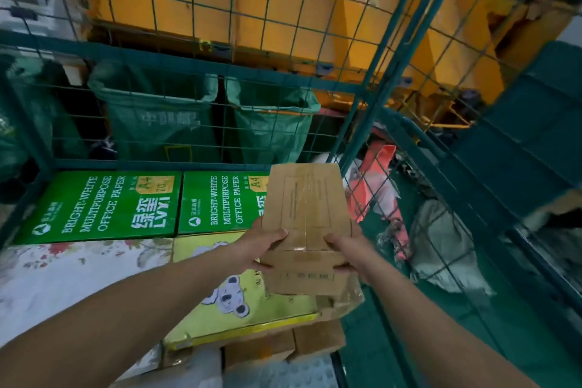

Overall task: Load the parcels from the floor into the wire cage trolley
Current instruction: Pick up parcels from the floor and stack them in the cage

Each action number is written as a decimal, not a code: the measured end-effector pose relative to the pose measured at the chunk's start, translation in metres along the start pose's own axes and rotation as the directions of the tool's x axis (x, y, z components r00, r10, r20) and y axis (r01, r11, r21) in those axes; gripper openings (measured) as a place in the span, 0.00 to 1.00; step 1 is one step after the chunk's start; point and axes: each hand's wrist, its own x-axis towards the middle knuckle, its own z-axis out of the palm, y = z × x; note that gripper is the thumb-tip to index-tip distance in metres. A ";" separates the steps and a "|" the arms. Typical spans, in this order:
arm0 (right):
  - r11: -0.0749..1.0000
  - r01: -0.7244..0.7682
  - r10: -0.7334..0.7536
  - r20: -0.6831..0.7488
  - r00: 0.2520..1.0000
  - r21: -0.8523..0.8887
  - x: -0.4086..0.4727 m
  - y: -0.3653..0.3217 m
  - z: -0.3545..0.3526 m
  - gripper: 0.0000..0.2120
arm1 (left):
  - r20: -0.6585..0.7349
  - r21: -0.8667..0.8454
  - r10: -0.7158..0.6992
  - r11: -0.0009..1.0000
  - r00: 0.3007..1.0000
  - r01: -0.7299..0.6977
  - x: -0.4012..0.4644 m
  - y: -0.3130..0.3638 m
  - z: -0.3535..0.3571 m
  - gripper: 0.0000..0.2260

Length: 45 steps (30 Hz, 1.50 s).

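- Placement step: my left hand and right hand grip the brown parcel at centre frame, inside the wire cage trolley.
- Next, I judge, lower it flat onto the yellow box below.

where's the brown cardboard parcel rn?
Head view, centre-right: the brown cardboard parcel is held by the left hand and right hand inside the wire cage trolley, over the yellow koala box and the right green paper box.

One head-worn wide-angle view looks forward and down, close over the wire cage trolley.
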 end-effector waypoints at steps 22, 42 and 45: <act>0.929 0.331 -0.342 -0.043 0.939 -0.165 0.390 0.020 -0.047 0.23 | -0.211 -0.250 0.064 0.961 0.975 -0.117 0.359 0.044 0.097 0.24; 0.626 0.122 -0.097 0.078 0.992 -0.770 0.460 0.091 -0.007 0.29 | -0.261 0.191 0.256 0.959 0.931 -0.210 0.432 0.000 0.114 0.30; 0.728 0.097 -0.080 0.057 0.995 -0.678 0.468 0.088 -0.006 0.29 | -0.297 0.107 0.204 0.978 0.933 -0.180 0.433 0.006 0.113 0.29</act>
